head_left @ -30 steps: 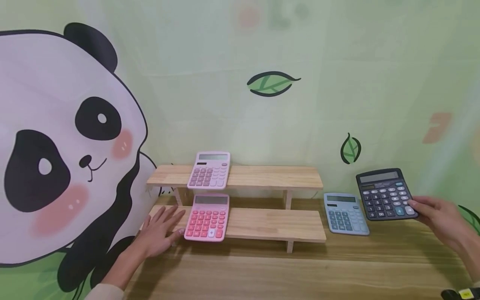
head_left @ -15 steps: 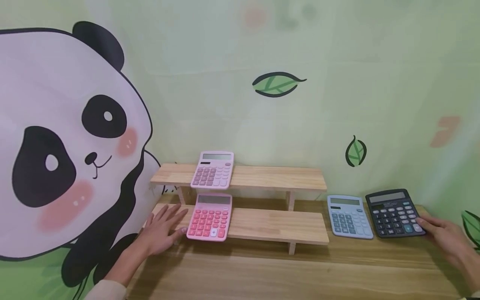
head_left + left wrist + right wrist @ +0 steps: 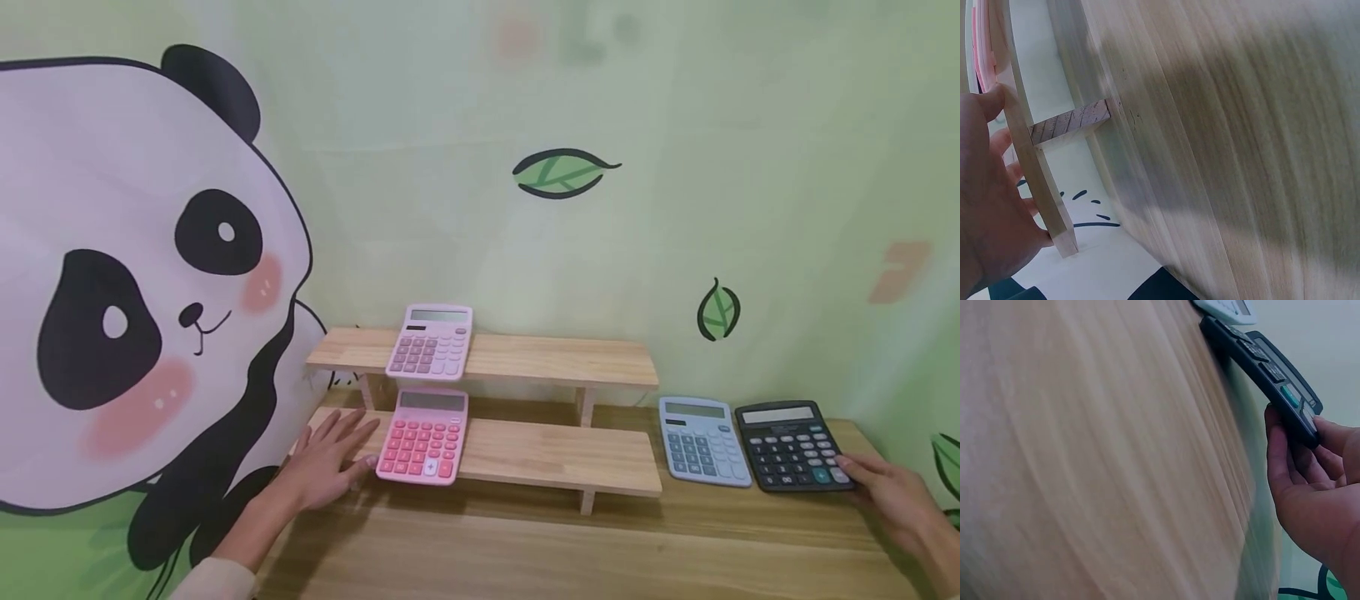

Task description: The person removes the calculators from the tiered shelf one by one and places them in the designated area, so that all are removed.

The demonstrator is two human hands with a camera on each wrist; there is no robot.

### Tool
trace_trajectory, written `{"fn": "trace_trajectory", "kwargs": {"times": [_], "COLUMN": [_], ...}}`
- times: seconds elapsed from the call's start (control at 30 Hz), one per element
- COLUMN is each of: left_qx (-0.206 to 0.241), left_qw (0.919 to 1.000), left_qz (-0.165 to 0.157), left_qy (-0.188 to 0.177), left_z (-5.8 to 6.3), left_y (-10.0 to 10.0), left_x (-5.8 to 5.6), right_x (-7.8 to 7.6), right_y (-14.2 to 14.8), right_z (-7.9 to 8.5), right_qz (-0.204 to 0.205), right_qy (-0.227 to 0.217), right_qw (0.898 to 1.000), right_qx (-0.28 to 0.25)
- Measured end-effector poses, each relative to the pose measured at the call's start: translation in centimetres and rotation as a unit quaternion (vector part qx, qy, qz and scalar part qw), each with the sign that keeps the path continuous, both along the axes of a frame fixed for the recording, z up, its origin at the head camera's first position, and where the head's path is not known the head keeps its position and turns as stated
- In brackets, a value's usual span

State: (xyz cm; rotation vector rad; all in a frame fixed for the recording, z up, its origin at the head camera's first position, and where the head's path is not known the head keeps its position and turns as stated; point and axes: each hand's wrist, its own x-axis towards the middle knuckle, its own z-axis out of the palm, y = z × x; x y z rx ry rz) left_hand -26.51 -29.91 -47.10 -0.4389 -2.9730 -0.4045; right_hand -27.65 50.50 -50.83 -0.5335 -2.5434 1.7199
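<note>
A black calculator (image 3: 793,448) is at the right, beside a light blue calculator (image 3: 705,443). My right hand (image 3: 896,502) pinches its lower right corner, thumb on top and fingers beneath. The right wrist view has the black calculator (image 3: 1263,365) tilted, the held corner off the tabletop. My left hand (image 3: 324,468) rests with spread fingers on the left end of the lower wooden shelf (image 3: 555,450). Its thumb tip lies at the left edge of a pink calculator (image 3: 422,437) on that shelf. On the upper shelf (image 3: 562,357) leans a pale pink calculator (image 3: 430,343).
Both shelves belong to one stepped wooden stand on short legs, set on a wood-grain table (image 3: 562,550). Behind hangs a green cloth backdrop (image 3: 480,233) printed with a panda and leaves.
My right hand has lowered the black calculator from above and over the blue one's corner to beside its right edge. My left hand stays at the shelf; the view has shifted slightly.
</note>
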Motion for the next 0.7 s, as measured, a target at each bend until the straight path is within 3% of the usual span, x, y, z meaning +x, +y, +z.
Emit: {"fn": "trace_trajectory", "kwargs": {"times": [0.07,0.3,0.43,0.7], "left_qx": [-0.002,-0.001,0.001,-0.002], "left_qw": [1.0000,1.0000,1.0000,1.0000], "left_qz": [-0.002,0.001,0.002,0.006], "left_qy": [0.002,0.002,0.001,-0.003], "left_z": [0.0,-0.1,-0.2,-0.1], "left_y": [0.0,0.0,0.0,0.0], "left_x": [0.0,-0.1,-0.1,-0.1], "right_x": [-0.1,-0.6,-0.7,-0.2], "right_y": [0.2,0.7,0.5,-1.2], "right_z": [-0.4,-2.3,-3.1,-1.6], "right_qz": [-0.006,-0.061,-0.080,-0.077], "right_qy": [-0.002,-0.030,-0.030,-0.024], "right_qw": [1.000,0.993,0.991,0.979], "right_qx": [0.003,0.094,0.105,0.187]}}
